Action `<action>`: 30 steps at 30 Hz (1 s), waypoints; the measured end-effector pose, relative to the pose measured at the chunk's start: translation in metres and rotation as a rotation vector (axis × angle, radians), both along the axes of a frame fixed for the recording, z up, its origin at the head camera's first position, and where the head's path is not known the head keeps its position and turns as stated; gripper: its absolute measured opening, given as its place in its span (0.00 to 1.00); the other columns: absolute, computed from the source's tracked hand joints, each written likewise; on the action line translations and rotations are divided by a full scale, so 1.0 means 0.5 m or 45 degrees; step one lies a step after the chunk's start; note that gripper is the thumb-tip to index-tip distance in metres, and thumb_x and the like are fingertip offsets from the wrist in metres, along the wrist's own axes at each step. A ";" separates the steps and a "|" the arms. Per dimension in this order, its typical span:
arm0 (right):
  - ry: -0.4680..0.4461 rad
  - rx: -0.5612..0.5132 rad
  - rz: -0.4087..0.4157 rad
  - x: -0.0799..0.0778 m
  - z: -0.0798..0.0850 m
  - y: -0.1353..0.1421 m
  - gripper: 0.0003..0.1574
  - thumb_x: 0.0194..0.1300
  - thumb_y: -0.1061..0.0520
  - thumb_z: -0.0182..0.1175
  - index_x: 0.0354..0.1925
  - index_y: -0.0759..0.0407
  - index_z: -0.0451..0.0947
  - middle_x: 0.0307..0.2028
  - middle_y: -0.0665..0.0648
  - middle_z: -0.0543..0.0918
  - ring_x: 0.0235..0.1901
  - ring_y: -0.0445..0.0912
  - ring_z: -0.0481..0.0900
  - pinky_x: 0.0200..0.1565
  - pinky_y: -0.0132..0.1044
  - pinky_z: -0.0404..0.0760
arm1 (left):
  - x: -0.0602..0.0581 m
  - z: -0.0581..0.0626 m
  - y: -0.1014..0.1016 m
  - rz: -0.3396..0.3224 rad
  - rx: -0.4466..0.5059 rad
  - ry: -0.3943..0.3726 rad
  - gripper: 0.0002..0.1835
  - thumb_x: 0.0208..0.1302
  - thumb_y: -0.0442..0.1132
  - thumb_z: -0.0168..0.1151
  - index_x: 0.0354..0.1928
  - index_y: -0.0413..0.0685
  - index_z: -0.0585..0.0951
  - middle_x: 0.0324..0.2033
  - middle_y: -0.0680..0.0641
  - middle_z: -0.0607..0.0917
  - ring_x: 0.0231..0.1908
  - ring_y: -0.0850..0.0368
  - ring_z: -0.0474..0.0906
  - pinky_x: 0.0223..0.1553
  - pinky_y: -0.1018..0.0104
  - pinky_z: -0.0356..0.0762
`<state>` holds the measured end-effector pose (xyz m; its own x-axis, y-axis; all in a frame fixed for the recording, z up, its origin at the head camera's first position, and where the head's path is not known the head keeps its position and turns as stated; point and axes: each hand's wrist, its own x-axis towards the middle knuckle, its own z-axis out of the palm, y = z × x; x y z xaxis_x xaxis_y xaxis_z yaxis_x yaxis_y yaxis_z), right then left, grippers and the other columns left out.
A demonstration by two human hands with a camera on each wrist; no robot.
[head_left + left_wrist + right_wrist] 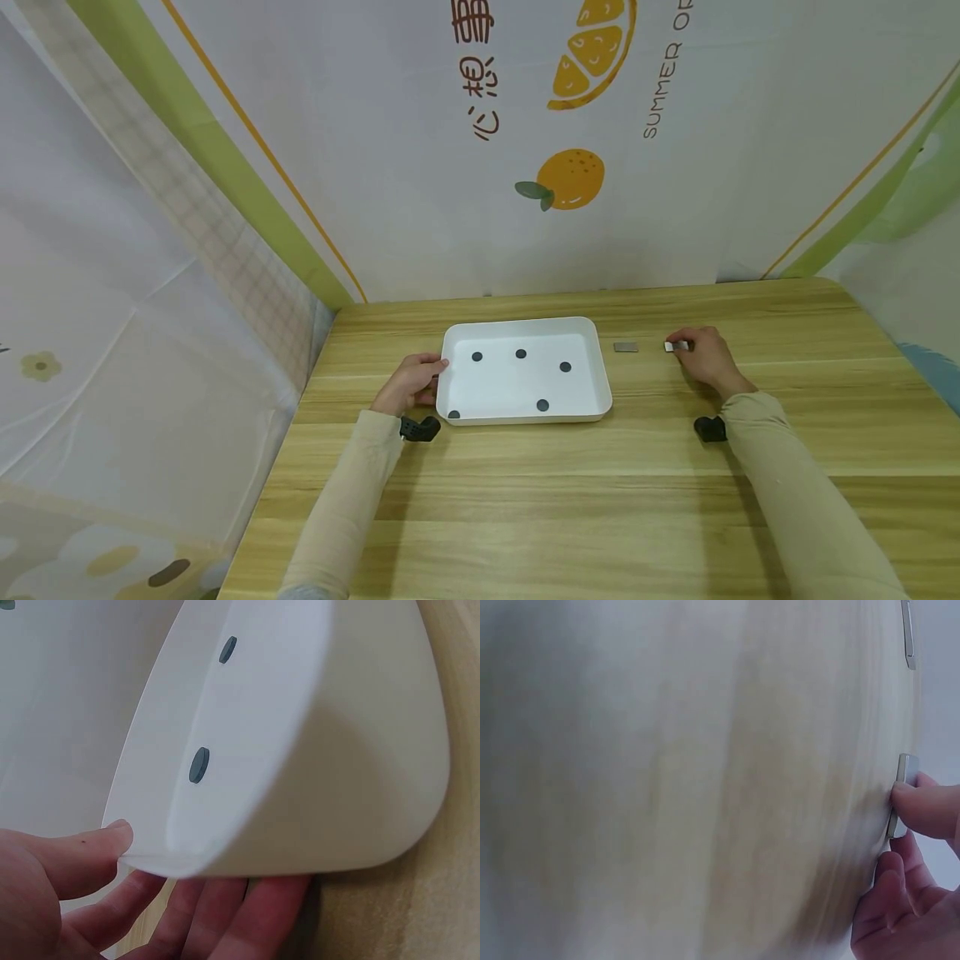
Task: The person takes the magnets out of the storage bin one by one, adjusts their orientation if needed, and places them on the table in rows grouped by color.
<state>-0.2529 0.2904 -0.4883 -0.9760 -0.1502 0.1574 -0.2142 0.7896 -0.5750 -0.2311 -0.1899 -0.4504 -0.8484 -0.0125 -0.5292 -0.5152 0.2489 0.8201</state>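
My left hand (411,382) grips the left end of a white rectangular tray (525,419); in the left wrist view its thumb lies at the rim and the fingers curl beneath the outer wall. Several small dark grey discs, such as this disc (566,367), lie spread over the tray's floor. To the right of the tray, my right hand (705,354) pinches a small, shiny silver rectangular block (903,796) between thumb and fingers, right at the tabletop. A similar flat silver block (626,347) lies on the wood between the tray and that hand.
The wood-grain table (540,517) runs back to a hanging white cloth (420,208) printed with oranges. More cloth (150,333) hangs along the left side. Each wrist wears a black camera, the left camera (422,429) close to the tray's near left corner.
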 end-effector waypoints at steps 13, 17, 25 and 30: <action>-0.016 -0.023 -0.004 0.000 0.000 -0.001 0.14 0.62 0.69 0.55 0.45 0.73 0.80 0.44 0.77 0.80 0.41 0.66 0.77 0.45 0.58 0.75 | 0.001 0.001 0.002 0.012 -0.015 -0.002 0.25 0.73 0.42 0.52 0.67 0.41 0.66 0.51 0.39 0.79 0.35 0.55 0.80 0.33 0.61 0.84; -0.044 -0.037 -0.008 0.001 -0.001 -0.002 0.15 0.62 0.69 0.54 0.47 0.74 0.79 0.46 0.78 0.79 0.46 0.69 0.76 0.49 0.60 0.75 | 0.001 0.001 0.001 0.020 -0.009 -0.009 0.25 0.73 0.42 0.52 0.67 0.42 0.66 0.50 0.40 0.79 0.35 0.55 0.80 0.32 0.61 0.84; -0.041 -0.051 -0.016 0.004 0.004 -0.003 0.15 0.62 0.70 0.55 0.47 0.75 0.79 0.47 0.78 0.79 0.50 0.72 0.74 0.51 0.63 0.73 | 0.002 0.002 0.001 0.017 0.008 -0.011 0.24 0.73 0.42 0.52 0.67 0.42 0.67 0.49 0.40 0.81 0.35 0.55 0.82 0.33 0.60 0.84; -0.044 -0.049 -0.022 0.005 0.004 -0.003 0.15 0.62 0.70 0.55 0.47 0.75 0.79 0.47 0.79 0.79 0.49 0.71 0.75 0.51 0.62 0.73 | 0.001 0.001 0.001 0.011 0.005 -0.007 0.24 0.73 0.42 0.52 0.68 0.42 0.66 0.51 0.40 0.80 0.37 0.55 0.81 0.34 0.60 0.84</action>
<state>-0.2504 0.2887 -0.4864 -0.9834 -0.1280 0.1287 -0.1803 0.7703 -0.6116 -0.2304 -0.1895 -0.4501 -0.8453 -0.0178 -0.5340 -0.5219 0.2411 0.8182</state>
